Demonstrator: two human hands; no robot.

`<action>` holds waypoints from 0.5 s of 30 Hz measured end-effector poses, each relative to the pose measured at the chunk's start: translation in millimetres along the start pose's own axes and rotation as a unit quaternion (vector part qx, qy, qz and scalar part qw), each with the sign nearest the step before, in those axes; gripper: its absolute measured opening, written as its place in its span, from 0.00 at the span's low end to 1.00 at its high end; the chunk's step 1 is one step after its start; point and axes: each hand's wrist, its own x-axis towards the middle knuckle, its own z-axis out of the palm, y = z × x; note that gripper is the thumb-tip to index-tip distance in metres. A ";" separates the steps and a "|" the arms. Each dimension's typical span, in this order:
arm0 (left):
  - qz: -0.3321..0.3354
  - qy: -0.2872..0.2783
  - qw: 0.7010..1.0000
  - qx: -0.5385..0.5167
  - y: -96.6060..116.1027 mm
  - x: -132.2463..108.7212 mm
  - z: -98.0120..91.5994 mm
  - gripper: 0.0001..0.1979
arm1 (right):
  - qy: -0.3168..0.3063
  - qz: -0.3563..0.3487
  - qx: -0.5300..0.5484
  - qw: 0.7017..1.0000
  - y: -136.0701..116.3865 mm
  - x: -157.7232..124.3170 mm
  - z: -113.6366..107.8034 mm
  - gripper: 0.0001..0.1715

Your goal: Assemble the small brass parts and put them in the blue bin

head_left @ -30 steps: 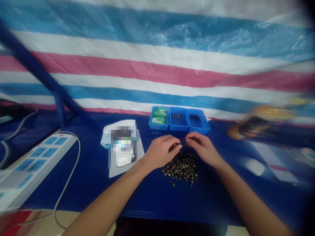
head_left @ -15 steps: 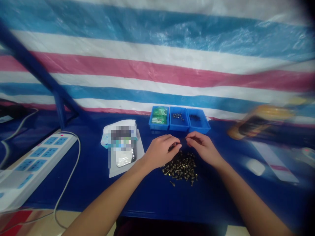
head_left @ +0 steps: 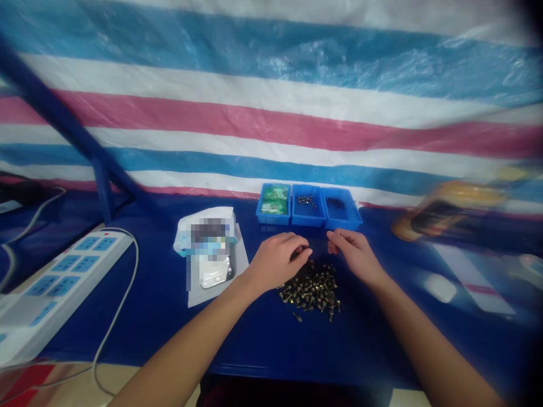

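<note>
A makeshift assembly workstation, a striped blue, white and pink plastic tarpaulin [head_left: 271,107] for a wall, a dark blue covered workbench [head_left: 254,345], a white power strip [head_left: 63,282], three small blue plastic parts trays [head_left: 309,206], a heap of small brass-coloured fasteners [head_left: 311,294]

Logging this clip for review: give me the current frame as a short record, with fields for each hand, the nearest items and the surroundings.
Left: left hand, fingers curled together at the pile's far edge; cannot tell if they hold anything
Right: right hand, fingers loosely curled, nothing visible in them
Nearest: pile of brass-coloured screws on a blue tabletop
Bins: three blue bins in a row; left bin holds green packets
Also present: white power strip, striped tarp
</note>
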 end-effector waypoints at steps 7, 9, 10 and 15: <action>-0.027 -0.043 0.997 0.053 -7.1 -1.7 7.3 0.08 | 0.070 0.065 0.079 0.992 4.2 2.6 1.0 0.26; -0.025 -0.055 0.997 0.055 -8.4 -2.2 8.2 0.07 | 0.083 0.081 0.122 0.986 6.3 3.4 0.2 0.25; -0.024 -0.059 0.996 0.056 -8.9 -2.3 8.5 0.07 | 0.091 0.089 0.140 0.982 7.6 3.9 -0.3 0.24; -0.016 -0.065 0.996 0.055 -11.2 -2.9 9.7 0.05 | 0.149 0.103 0.204 0.962 12.2 6.8 -3.5 0.21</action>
